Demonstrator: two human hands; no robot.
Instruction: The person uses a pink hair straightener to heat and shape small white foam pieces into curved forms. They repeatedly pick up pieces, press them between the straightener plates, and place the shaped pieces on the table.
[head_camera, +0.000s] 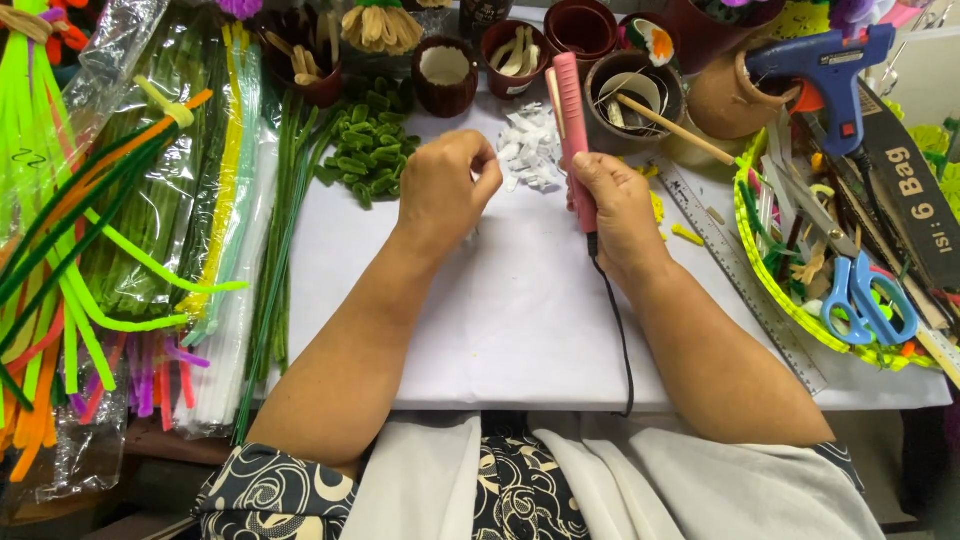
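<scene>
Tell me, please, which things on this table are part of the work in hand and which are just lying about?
In hand:
- right hand grips pink corded tool
- left hand, closed, beside white pieces
- green folded pieces close by

Lying about:
- blue glue gun
- blue scissors
- ruler
- pipe cleaners
- brown pots

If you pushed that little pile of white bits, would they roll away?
Probably not. The white bits look like small flat scraps, so they would likely slide and scatter rather than roll. They seem very light; a breath might shift them. They lie loose on the white table sheet.
</scene>
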